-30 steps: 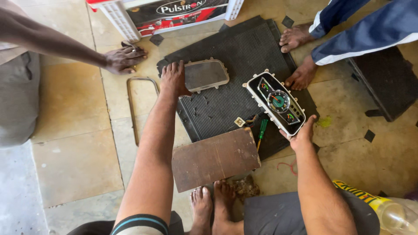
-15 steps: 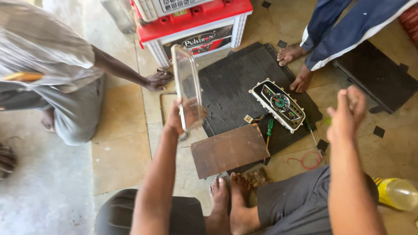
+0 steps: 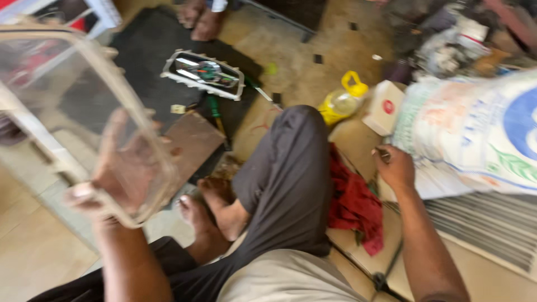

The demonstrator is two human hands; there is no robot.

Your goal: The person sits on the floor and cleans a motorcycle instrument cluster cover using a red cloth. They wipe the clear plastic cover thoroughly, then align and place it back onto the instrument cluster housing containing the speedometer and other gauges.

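Your left hand (image 3: 120,173) holds one clear plastic cover (image 3: 78,112) up close to your face, fingers spread behind it and thumb hooked on its lower rim. Your right hand (image 3: 396,168) rests at the edge of one printed sack (image 3: 475,128), fingers curled narrow around something small; you cannot tell what. On the floor lie one instrument panel (image 3: 204,72) on one black mat (image 3: 145,50), one green screwdriver (image 3: 215,112), one brown board (image 3: 193,142), one yellow bottle (image 3: 342,100), one white box (image 3: 383,107) and one red rag (image 3: 355,201).
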